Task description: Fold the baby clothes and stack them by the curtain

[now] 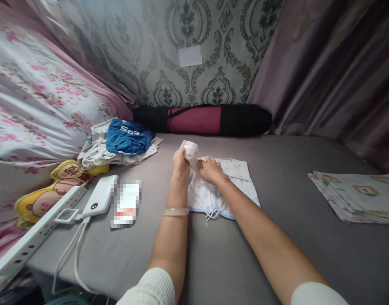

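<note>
I would let the left hand (181,164) hold on softly, up high, so that the small white cloth (192,151) does not get squashed, and I would use the right hand (211,170) to sort the thin strings (210,212) slowly, one by one, because I think they could tangle fast. I see the left hand closed, with its thumb pressed on the white cloth, pinching it up off the bed. The right hand sits just beside it with its fingers bent in, over the little shirt (243,180). I cannot tell if those fingertips pinch a string or only touch, since the hand hides them. The little shirt lies flat under the right hand and arm, white with pale marks and a blue edge, and some strings spill over its near side. I cannot tell if the white cloth is part of it. All this is on the gray sheet (213,262). To the left I see a blurry packet (126,203), a white box with a cord (101,197), a long plug strip (38,233) and a yellow pillow (38,203). Behind them a blue cloth (127,137) sits on a pile. Far back lies a long black and red bag (194,120), and well off to the right is a folded cloth (356,197).
</note>
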Demonstrator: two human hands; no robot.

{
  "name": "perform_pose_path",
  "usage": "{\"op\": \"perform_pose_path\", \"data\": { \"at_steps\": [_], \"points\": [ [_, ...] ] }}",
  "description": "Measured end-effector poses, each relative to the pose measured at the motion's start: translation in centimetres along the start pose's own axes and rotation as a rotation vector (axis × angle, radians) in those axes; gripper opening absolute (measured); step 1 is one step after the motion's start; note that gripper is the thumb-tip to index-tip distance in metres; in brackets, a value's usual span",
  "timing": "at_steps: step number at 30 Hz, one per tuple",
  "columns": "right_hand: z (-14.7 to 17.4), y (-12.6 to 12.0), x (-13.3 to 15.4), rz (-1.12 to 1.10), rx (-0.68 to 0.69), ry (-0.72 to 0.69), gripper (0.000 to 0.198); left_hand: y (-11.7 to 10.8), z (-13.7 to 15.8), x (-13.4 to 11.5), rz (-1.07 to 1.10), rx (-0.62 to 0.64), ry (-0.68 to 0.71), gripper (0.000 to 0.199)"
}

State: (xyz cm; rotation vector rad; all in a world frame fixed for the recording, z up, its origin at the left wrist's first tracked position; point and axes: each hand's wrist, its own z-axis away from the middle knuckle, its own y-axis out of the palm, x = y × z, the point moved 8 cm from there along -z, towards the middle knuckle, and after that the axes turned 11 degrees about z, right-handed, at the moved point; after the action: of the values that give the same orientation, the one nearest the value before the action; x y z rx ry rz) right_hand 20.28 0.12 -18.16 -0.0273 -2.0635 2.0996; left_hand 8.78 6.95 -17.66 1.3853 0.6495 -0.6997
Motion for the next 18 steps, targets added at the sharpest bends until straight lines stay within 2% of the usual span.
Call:
{"op": "perform_pose_path", "data": {
  "at_steps": [3,7,9,12,18],
  "points": [
    [0.6,-0.8,-2.6,-0.331,0.002,0.048,0.037,1.0,1.2,0.6,-0.042,0.005,0.016,0.022],
    [3.3,-0.2,-7.7,-0.959,0.01,0.344,0.029,2.6,3.1,1.2,-0.17,0.11,0.059,0.027],
    [5.0,0.4,-9.4,-1.203,0.013,0.449,0.025,3.3,3.9,1.8,-0.223,0.178,0.055,0.03],
    [6.6,0.9,-10.8,-1.365,0.006,0.514,0.022,4.1,4.9,3.2,-0.302,0.28,0.025,0.034],
    [7.0,1.6,-11.4,-1.468,0.0,0.523,0.025,5.2,6.0,5.6,-0.504,0.431,0.075,0.023]
  ]
}}
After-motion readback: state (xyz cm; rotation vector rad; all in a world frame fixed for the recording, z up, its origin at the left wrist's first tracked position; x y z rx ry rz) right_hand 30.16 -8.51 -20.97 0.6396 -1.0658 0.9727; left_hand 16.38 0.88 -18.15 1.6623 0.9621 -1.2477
